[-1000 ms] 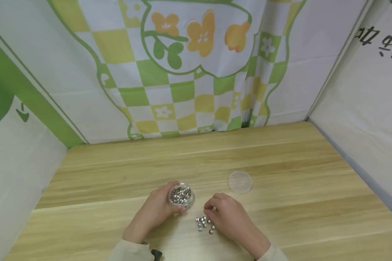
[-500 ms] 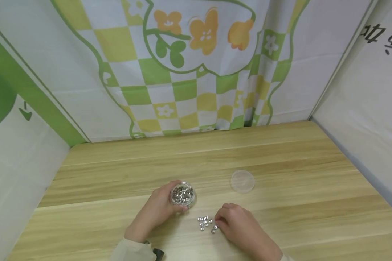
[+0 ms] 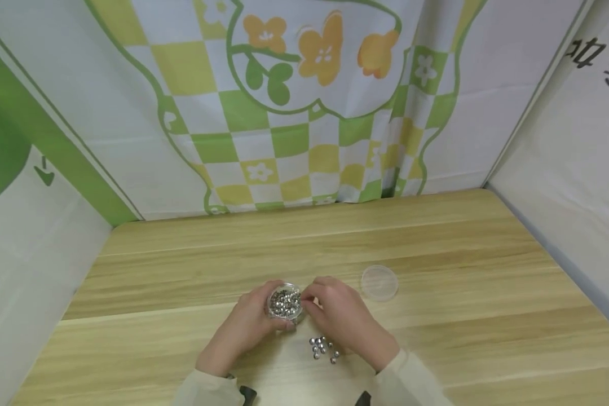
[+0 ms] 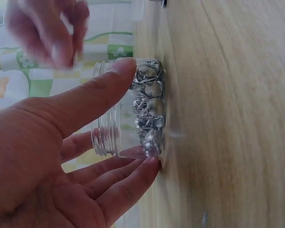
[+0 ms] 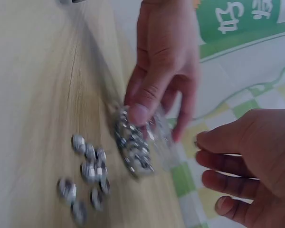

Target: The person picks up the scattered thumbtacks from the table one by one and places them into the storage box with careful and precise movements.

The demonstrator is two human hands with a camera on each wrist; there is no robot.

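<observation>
A clear plastic jar [image 4: 127, 114] stands upright on the table, holding many silver thumbtacks [image 4: 151, 104] with domed heads. My left hand [image 3: 248, 321] grips its side, thumb on the near wall and fingers around the far one. At the jar's mouth is my right hand [image 3: 342, 313], thumb and forefinger pinched together. A small dark bit, seemingly a thumbtack [image 5: 196, 141], shows between those fingertips in the right wrist view; it is mostly hidden. Several loose thumbtacks [image 3: 322, 345] lie clustered on the table, in front of the jar and below the right wrist.
A round translucent lid [image 3: 379, 283] lies flat to the right of the jar. The wooden table [image 3: 193, 259] ends at a patterned curtain [image 3: 289, 141] at the back, with white cloth walls on both sides.
My right hand has gone from the loose thumbtacks, first a little rightward, then up and left to the jar's mouth. The left hand keeps its grip on the jar.
</observation>
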